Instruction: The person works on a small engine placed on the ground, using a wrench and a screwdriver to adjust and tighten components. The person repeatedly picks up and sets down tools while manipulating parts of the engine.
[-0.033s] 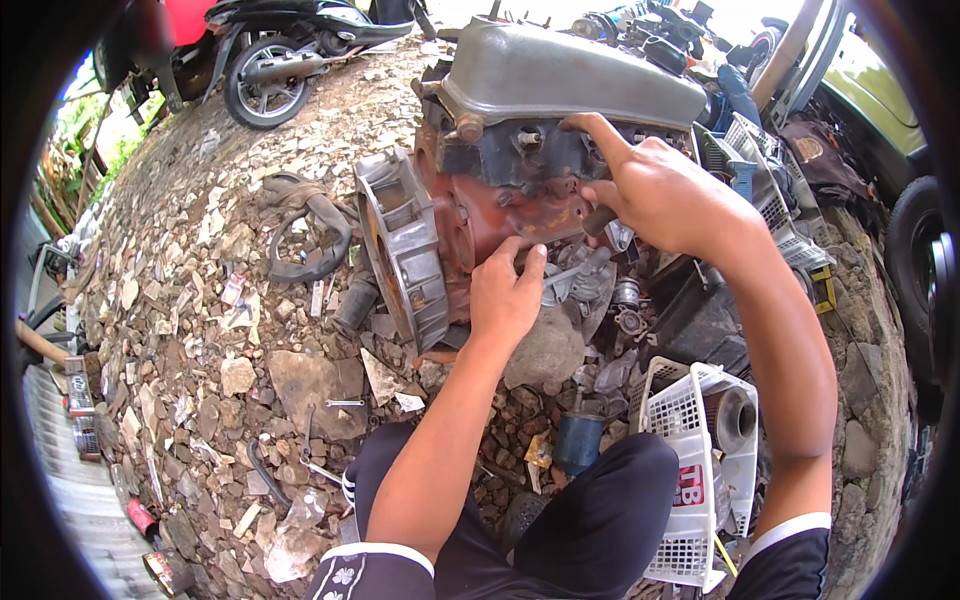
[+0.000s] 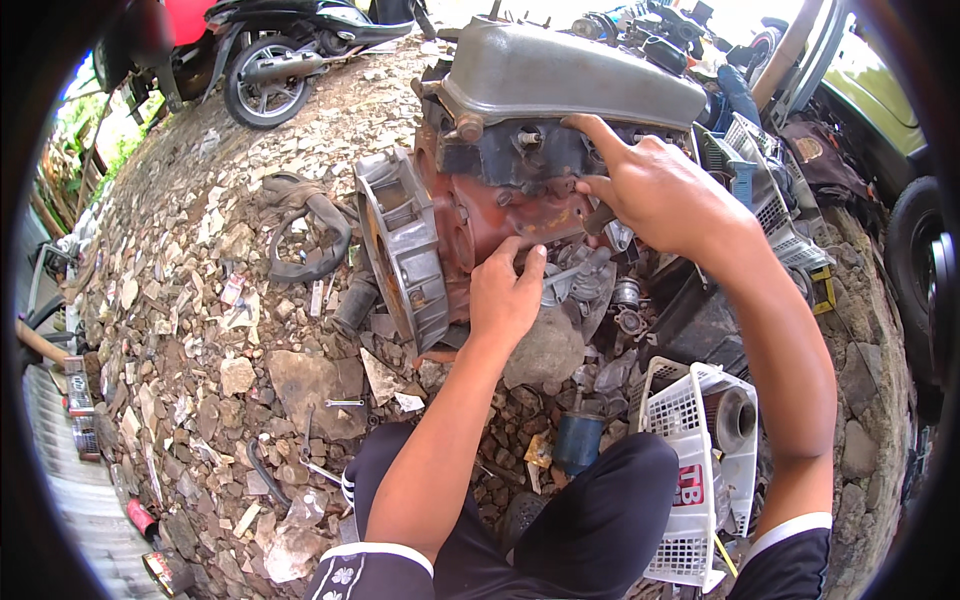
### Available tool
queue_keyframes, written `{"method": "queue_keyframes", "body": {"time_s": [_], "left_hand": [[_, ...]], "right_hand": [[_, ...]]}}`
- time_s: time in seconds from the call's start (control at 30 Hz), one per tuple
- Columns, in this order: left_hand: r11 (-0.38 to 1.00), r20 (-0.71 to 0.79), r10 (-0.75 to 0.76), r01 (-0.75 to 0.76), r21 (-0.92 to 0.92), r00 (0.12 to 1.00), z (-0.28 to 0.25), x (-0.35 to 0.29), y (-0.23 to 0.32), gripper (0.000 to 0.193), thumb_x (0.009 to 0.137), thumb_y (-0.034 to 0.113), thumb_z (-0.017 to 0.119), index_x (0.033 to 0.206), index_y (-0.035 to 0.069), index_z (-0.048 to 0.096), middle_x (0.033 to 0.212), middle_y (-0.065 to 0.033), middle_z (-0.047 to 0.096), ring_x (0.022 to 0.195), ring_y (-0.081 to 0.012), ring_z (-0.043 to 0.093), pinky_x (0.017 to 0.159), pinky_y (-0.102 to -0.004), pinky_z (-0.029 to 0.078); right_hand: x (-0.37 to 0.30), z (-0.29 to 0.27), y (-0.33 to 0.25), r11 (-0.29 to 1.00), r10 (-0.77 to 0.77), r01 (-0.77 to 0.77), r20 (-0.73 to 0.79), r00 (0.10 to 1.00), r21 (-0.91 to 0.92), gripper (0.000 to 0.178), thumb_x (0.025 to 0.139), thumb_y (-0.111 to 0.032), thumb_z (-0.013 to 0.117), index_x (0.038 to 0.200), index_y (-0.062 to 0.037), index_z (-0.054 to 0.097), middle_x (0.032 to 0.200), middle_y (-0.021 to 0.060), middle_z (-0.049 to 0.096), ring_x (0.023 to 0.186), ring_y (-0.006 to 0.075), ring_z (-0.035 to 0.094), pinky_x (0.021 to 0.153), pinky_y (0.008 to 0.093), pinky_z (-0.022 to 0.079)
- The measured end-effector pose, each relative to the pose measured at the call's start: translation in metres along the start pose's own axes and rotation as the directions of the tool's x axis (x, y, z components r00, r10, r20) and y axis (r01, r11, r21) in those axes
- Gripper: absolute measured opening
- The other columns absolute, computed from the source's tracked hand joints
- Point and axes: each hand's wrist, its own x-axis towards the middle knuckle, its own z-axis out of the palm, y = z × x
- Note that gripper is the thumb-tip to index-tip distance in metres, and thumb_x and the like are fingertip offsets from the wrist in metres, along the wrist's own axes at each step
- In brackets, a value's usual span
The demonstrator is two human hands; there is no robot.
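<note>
An engine sits before me, with a grey metal cover, a black cylinder head, a rusty red block and a grey bell housing. My left hand rests against the block's lower edge, index finger and thumb apart, its other fingers hidden. My right hand spans the engine's side. Its index finger reaches to just below the cover, and its thumb points at the block. Under that palm shows a dark round metal piece; whether the hidden fingers touch it, I cannot tell.
White plastic crates holding metal parts stand at the right. A blue canister lies between my knees. Wrenches and a rubber hose lie on the stony ground. A motorbike stands far left, a wheel far right.
My right hand has shifted very slightly on the engine's side, thumb a little nearer the black head. My left hand has not moved.
</note>
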Motion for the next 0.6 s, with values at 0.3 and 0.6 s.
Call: {"method": "queue_keyframes", "body": {"time_s": [0.3,0.6], "left_hand": [[1.000,0.031,0.020,-0.021,0.010,0.999,0.003,-0.001,-0.004,0.034,0.099,0.030,0.061,0.113,0.000,0.069,0.101,-0.0266,0.073,0.100,-0.0455,0.069,0.087,-0.0488,0.052],[0.983,0.167,-0.177,0.182,-0.019,0.970,0.004,-0.002,-0.002,0.042,0.103,0.037,0.052,0.113,0.000,0.069,0.104,-0.0295,0.071,0.105,-0.0506,0.065,0.090,-0.0524,0.049]], "right_hand": [[-0.001,-0.001,-0.002,0.998,0.064,-0.064,-0.006,0.998,-0.012,0.075,0.101,-0.022,0.064,0.160,-0.0099,0.020,0.118,0.0330,0.065,0.116,0.0505,0.061,0.095,0.0544,0.046],[-0.001,0.001,0.002,0.998,0.060,-0.061,0.020,0.998,0.031,0.070,0.100,-0.021,0.065,0.157,-0.0101,0.025,0.114,0.0303,0.067,0.116,0.0484,0.061,0.096,0.0534,0.045]]}}
